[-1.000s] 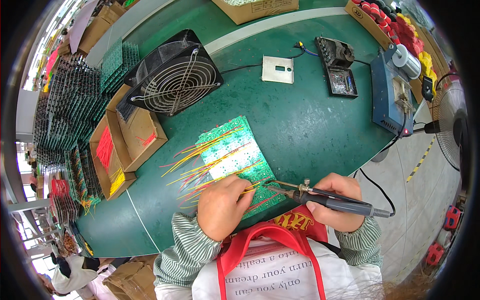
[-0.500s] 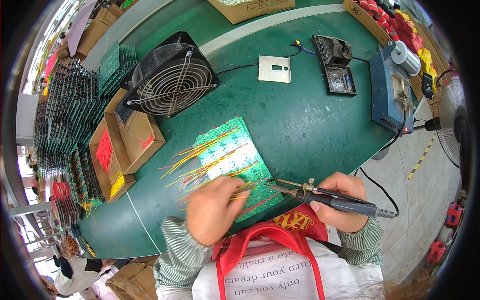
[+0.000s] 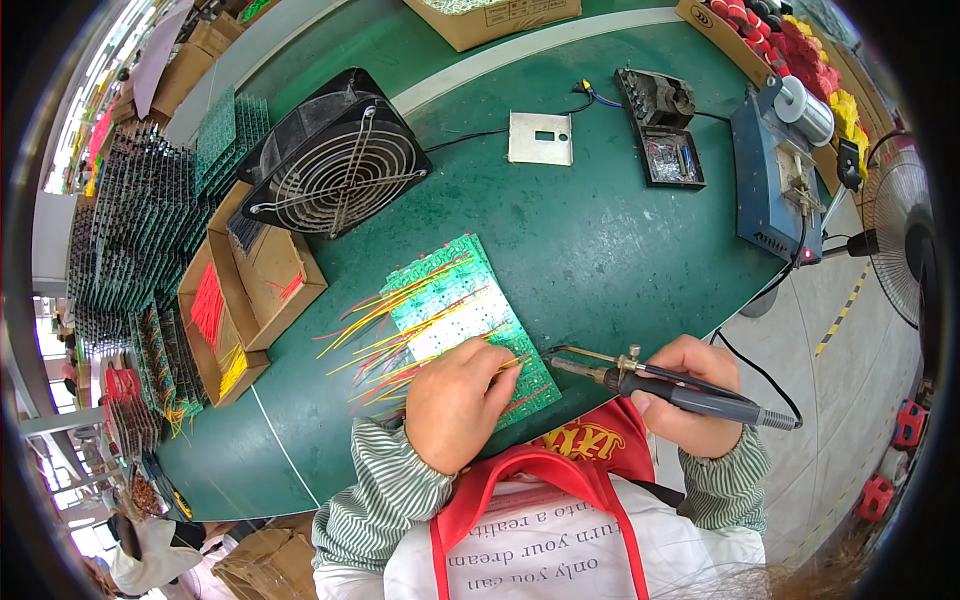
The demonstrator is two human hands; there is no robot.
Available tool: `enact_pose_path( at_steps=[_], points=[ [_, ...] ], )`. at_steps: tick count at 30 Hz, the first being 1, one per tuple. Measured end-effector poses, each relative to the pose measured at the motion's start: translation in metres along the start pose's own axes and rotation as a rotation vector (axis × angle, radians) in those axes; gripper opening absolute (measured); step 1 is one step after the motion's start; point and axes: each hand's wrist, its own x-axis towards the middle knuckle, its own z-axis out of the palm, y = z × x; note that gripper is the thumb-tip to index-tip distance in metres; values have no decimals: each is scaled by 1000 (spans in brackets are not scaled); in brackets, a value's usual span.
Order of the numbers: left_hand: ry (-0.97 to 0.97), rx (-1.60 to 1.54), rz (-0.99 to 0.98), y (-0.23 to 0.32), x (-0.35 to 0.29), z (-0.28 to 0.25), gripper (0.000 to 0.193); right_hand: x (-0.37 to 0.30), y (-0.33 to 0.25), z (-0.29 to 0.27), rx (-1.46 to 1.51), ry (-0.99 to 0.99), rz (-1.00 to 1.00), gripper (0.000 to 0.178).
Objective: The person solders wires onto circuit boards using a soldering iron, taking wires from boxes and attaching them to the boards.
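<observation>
A green circuit board (image 3: 478, 300) lies on the bench in front of me, with rows of red and yellow wires (image 3: 398, 292) trailing off its left side. Over its near part, my left hand (image 3: 452, 405) is closed in a pinch on a thin wire (image 3: 517, 361), whose end points right. My right hand (image 3: 705, 432) grips a soldering iron (image 3: 690, 397) with a dark handle and a thin brass-coloured solder guide tube (image 3: 590, 353). The iron's tip is just off the board's right edge, apart from the left fingertips.
A black fan (image 3: 340, 165) with a wire guard stands behind the board. Cardboard trays (image 3: 275, 315) of red and yellow wires sit left, near stacked boards (image 3: 130, 220). A white metal plate (image 3: 540, 150), a black holder (image 3: 672, 155) and a blue solder feeder (image 3: 775, 185) are farther back.
My left hand has moved right across the board, its fingertips now pinched near the right edge. The iron's tip has shifted slightly right, off the board.
</observation>
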Motion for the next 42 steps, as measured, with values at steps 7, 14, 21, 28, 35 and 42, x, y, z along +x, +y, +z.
enact_pose_path(
  at_steps=[7,14,21,28,35,42],
  points=[
    [-26,-19,-16,0,4,3,11,5,3,1,12,-23,20,17],
    [-37,-22,-16,-1,5,2,11,6,2,1,3,-3,-11,18],
    [-54,-122,-57,0,-1,-11,9,-3,-3,-6,-28,-1,-27,19],
    [204,142,-171,-12,-42,-65,11,-15,-5,2,-3,-13,-70,20],
    [-66,6,-26,-3,-71,-33,9,-17,-22,27,92,-197,-71,19],
    [-54,-88,-97,-15,-68,-26,7,-21,-15,43,118,-177,-49,17]
  ],
)
